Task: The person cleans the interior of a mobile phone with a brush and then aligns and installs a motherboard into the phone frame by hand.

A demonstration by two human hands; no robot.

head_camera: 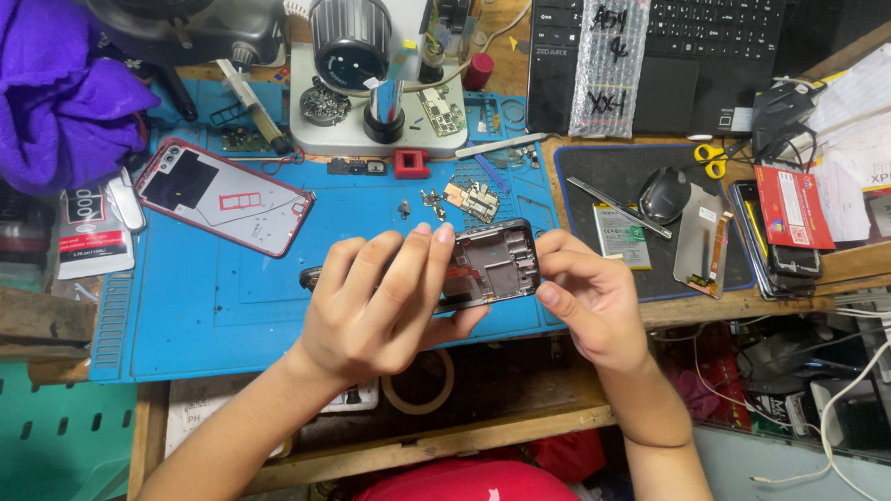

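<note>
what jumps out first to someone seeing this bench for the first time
First the two hands at centre: the left hand and right hand grip an opened phone frame over the blue work mat. Behind them to the left lies a red-edged phone back cover, with a heap of purple cloth in the far left corner. A microscope base stands at the back of the mat, and a black laptop sits at the back right.

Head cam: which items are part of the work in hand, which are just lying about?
In use:
left hand
right hand
opened phone frame
blue work mat

Lying about:
red-edged back cover
loose circuit board
laptop
yellow scissors
mouse
purple cloth
</note>
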